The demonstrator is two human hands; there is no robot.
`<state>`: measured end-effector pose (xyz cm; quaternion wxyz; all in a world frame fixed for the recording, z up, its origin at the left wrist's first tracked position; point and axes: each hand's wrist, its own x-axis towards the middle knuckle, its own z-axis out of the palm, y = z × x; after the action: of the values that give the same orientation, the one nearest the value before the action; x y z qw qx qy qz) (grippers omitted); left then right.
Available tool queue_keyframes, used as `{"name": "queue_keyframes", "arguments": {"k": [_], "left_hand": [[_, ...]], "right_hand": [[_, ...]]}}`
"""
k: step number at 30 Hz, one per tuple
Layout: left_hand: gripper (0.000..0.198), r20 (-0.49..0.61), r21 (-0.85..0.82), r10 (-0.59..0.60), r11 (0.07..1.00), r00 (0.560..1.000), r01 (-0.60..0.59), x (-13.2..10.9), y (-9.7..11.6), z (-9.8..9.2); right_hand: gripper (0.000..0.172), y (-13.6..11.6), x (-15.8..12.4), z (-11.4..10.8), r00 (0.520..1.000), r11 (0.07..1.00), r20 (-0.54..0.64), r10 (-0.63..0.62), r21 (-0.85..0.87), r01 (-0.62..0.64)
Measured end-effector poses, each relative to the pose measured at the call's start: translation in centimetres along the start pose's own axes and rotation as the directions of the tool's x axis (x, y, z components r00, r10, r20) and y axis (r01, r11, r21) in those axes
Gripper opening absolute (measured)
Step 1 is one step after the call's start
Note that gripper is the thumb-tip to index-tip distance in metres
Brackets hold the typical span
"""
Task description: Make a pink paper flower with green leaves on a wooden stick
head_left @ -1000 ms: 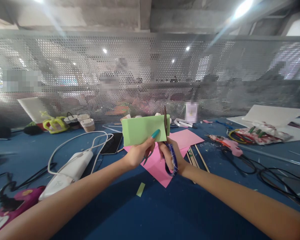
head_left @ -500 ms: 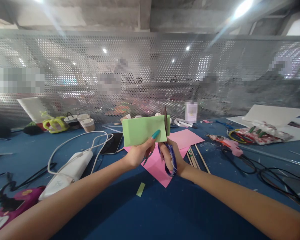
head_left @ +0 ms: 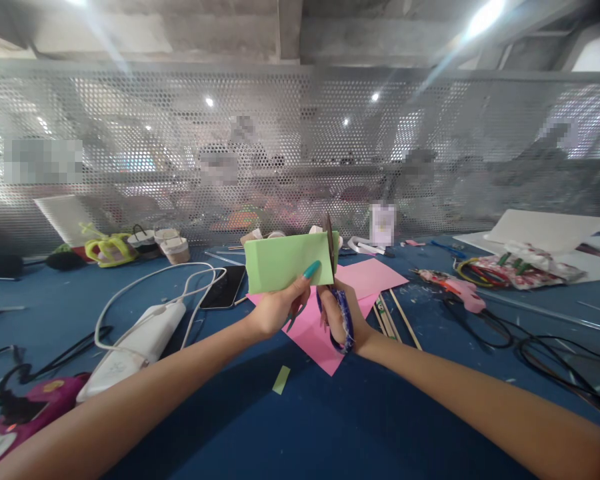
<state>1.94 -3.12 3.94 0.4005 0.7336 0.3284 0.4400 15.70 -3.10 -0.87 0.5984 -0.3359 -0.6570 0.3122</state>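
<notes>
My left hand (head_left: pixel 276 308) pinches the lower right part of a light green paper sheet (head_left: pixel 280 260), holding it upright above the blue table (head_left: pixel 300 413). My right hand (head_left: pixel 341 313) grips blue-handled scissors (head_left: pixel 336 293); their blades point up and cut into the green sheet near its right edge. Below both hands a pink paper sheet (head_left: pixel 360 280) lies flat on the table. A small green paper scrap (head_left: pixel 281 379) lies in front of the hands.
A white power bank with a cable (head_left: pixel 140 337) and a black phone (head_left: pixel 225 287) lie to the left. Wooden sticks (head_left: pixel 397 317), a pink glue gun (head_left: pixel 455 287) and black cables (head_left: pixel 555 353) lie to the right. A perforated metal screen (head_left: pixel 300 147) closes the table's far side.
The scissor blades have closed a little further into the green sheet. The hands and the paper have stayed nearly in place.
</notes>
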Motion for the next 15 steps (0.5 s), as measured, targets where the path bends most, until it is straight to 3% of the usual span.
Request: {"name": "queue_keyframes", "arguments": {"k": [6, 10, 13, 15], "left_hand": [[0.061, -0.01, -0.043, -0.046, 0.998, 0.999, 0.046, -0.1, -0.7, 0.2], [0.06, 0.0, -0.096, -0.074, 0.993, 0.997, 0.074, 0.0, -0.8, 0.1], [0.058, -0.134, -0.149, -0.071, 0.988, 0.988, 0.051, 0.6, -1.1, -0.2], [0.052, -0.273, -0.237, -0.097, 0.971, 0.957, 0.031, 1.2, -1.6, -0.5]], "right_hand": [[0.022, -0.2, -0.4, 0.4, 0.995, 0.996, -0.027, 0.091, 0.0, -0.091], [0.025, -1.4, -0.2, 0.5, 0.996, 0.996, -0.044, 0.08, -0.037, -0.081], [0.032, -2.9, 0.9, -0.3, 0.983, 0.985, -0.081, 0.164, -0.047, -0.168], [0.039, -3.8, 2.3, -1.6, 0.963, 0.962, -0.031, 0.267, -0.049, -0.268]]}}
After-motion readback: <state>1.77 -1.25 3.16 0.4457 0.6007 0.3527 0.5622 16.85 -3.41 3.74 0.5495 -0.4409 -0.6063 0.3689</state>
